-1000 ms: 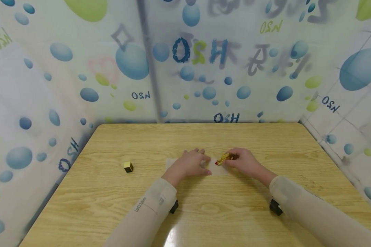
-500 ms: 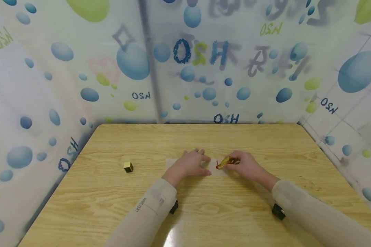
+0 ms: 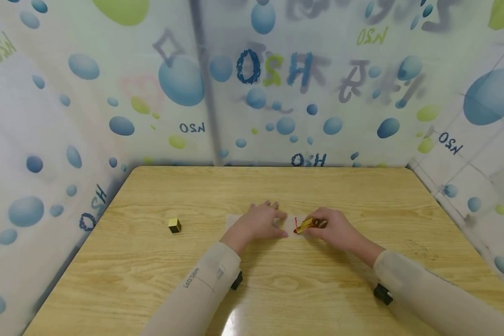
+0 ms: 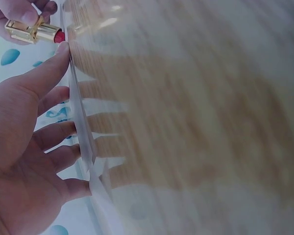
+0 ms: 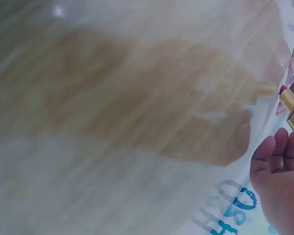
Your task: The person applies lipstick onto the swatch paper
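A gold lipstick [image 3: 307,225] with a red tip is pinched between the thumb and fingers of my right hand [image 3: 336,227]. Its tip meets a pale sheet of paper [image 3: 233,220], beside a short red stroke [image 3: 296,221]. My left hand [image 3: 260,221] spreads its fingers over the sheet, pressing it to the table. In the left wrist view, the fingertips of the left hand [image 4: 27,132] touch the paper, the thumb close to the lipstick [image 4: 36,32]. The right wrist view shows the lipstick [image 5: 293,105] at the frame's edge, the right hand [image 5: 279,176] below it.
A gold, square-sided cap [image 3: 174,226] stands on the wooden table [image 3: 151,280], left of the paper. A curtain [image 3: 235,116] printed with blue and green bubbles hangs behind the table's far edge. Black wrist cameras [image 3: 383,294] sit under the sleeves.
My right hand has drawn the lipstick toward me, leaving a red line that has grown longer on the paper. The left hand stays in place.
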The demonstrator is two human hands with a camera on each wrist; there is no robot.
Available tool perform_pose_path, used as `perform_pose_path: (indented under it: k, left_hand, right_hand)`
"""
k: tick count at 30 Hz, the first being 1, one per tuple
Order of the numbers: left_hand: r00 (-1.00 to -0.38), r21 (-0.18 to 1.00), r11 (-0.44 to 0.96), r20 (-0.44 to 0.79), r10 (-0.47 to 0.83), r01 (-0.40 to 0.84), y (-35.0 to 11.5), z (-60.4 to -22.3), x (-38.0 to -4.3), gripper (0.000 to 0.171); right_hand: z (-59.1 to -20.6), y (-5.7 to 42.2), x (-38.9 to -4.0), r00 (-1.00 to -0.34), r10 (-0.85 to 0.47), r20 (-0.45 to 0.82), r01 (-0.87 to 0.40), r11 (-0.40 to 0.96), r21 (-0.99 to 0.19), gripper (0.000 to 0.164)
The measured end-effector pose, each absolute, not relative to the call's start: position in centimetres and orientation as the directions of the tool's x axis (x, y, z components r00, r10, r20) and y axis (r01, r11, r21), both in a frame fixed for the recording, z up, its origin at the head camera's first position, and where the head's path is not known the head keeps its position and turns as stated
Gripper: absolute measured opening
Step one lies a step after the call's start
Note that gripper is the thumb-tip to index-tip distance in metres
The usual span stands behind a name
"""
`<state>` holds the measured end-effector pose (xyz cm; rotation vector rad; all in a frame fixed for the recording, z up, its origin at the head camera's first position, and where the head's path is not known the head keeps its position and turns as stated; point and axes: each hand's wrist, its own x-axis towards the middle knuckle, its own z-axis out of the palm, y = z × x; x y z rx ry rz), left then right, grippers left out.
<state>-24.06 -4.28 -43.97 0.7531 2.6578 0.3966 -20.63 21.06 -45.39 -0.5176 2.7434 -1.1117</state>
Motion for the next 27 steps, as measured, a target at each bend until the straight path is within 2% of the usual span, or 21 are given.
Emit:
perform_pose_path:
  k: [10,27]
  left_hand:
    - [-0.795,0.367,0.816,-0.255,0.551,0.448,-4.4,-44.0,-24.1,0.063]
    - [-0.798,0.375,0.816,-0.254,0.547,0.44,-4.4,-44.1,-24.1,0.062]
  right_hand:
    - [-44.9,20.4,-21.1,-0.938,-0.347,0.03,-0.274,0.685,-0.675,0.023]
    - [-44.2,19.9,-22.3,-0.958,-0.287,-0.009,-0.219,0.75,-0.624,0.024]
